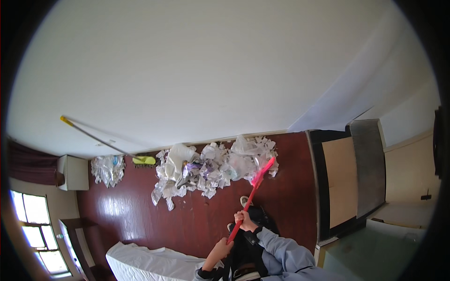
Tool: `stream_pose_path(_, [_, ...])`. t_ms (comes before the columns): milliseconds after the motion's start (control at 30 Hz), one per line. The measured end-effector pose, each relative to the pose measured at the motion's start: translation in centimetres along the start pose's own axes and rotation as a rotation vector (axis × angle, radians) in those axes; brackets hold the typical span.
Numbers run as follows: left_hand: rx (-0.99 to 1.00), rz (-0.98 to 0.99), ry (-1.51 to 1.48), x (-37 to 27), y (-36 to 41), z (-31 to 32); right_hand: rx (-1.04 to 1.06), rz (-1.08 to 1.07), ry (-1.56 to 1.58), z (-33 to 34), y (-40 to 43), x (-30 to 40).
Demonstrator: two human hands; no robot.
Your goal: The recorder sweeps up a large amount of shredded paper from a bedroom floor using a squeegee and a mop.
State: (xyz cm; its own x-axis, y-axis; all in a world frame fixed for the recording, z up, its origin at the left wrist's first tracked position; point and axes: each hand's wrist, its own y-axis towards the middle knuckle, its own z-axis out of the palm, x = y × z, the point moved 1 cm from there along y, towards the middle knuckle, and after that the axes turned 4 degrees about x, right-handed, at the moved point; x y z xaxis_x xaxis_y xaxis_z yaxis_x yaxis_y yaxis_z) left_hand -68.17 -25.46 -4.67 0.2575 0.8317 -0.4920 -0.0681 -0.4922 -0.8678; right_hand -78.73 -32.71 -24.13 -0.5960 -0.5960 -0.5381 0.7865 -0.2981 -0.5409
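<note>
Both my hands grip the red handle (249, 203) of a pink-headed broom. At the handle's end is my left hand (220, 249), with my right hand (244, 221) wrapped around it farther up. The broom's bright pink head (262, 172) overlaps the right end of a long heap of litter (214, 165) on the dark red floor. White paper scraps, clear plastic and some purple wrapping make up this heap. Whether the bristles press on the floor cannot be seen.
A second broom, with a yellow-green head (144, 160), leans against the white wall (211, 70). Left of it sits a smaller litter pile (108, 170) near a white cabinet (75, 172). A white-covered bed (154, 263) stands lower left. At right, a threshold (313, 189) borders tan flooring (340, 182).
</note>
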Motion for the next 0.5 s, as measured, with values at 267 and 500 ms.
stream_pose_path(267, [-0.271,0.19,0.426,-2.3,-2.0,3.1,0.22,-0.016,0.128,2.7,-0.8,0.1])
stream_pose_path(500, [-0.286,0.25,0.383,0.1,-5.3,5.4,0.204,0.0,0.033,2.5,-3.7,-2.0])
